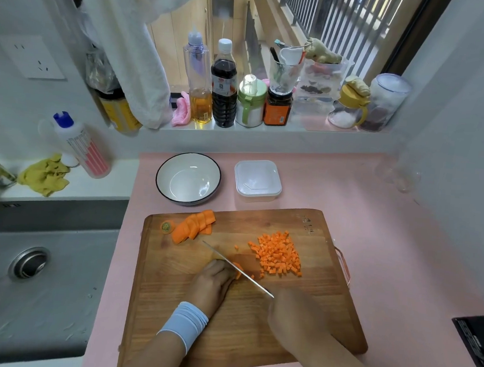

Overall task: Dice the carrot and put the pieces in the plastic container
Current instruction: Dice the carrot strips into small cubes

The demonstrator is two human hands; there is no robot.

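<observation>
On the wooden cutting board [312,310], my left hand [212,282] holds down a small stack of carrot strips [238,270] with curled fingers. My right hand [291,317] grips the handle of a knife [237,269], whose blade runs diagonally up-left, right beside my left fingers over the strips. A heap of diced carrot [280,254] lies to the right of the blade. Several uncut carrot slices [192,227] and the carrot end [167,227] sit at the board's far left corner. The white plastic container [257,180] stands behind the board.
A white bowl with a dark rim [188,177] stands left of the container. A steel sink [34,268] lies to the left of the pink counter [403,254]. Bottles and jars [222,86] line the windowsill. A black object [480,347] is at the right edge.
</observation>
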